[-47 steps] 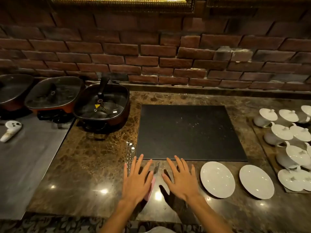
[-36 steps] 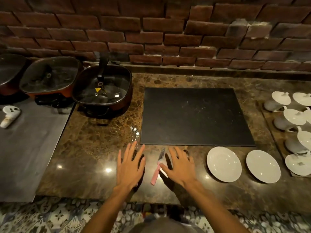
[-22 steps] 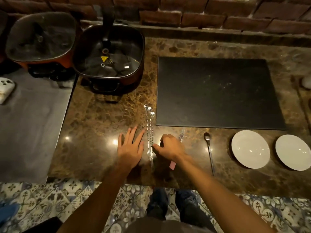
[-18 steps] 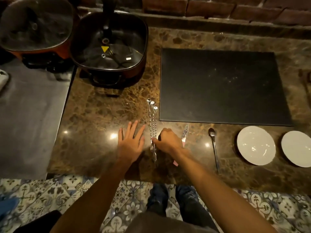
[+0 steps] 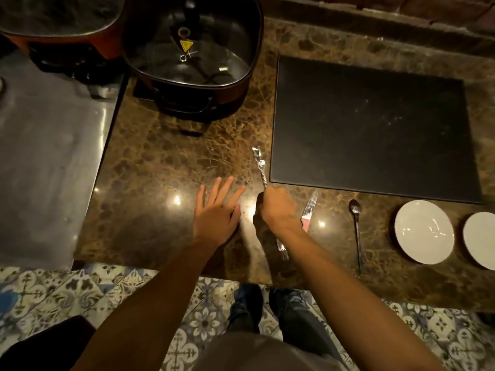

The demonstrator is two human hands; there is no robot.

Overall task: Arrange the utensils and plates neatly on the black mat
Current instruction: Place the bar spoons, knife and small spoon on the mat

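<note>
The black mat (image 5: pixel 372 124) lies bare on the brown marble counter. My right hand (image 5: pixel 278 210) is closed around a bundle of metal forks (image 5: pixel 259 164), lifted off the counter just left of the mat's near corner; their tines poke out below my wrist. My left hand (image 5: pixel 215 212) rests flat and open on the counter beside it. A pink-handled knife (image 5: pixel 309 208) lies right of my right hand, then a spoon (image 5: pixel 356 231). Two white plates sit further right: one whole (image 5: pixel 424 231), one cut off by the frame edge (image 5: pixel 482 241).
A dark electric skillet with a glass lid (image 5: pixel 190 54) stands at the back left of the mat, and a second one (image 5: pixel 56 20) further left. A grey steel surface (image 5: pixel 51 162) adjoins the counter on the left. The counter's near edge is close to my wrists.
My right hand closed on the forks and raised them off the counter. The camera tilted down and moved closer. The knife and spoon, earlier under my hands, now lie uncovered.
</note>
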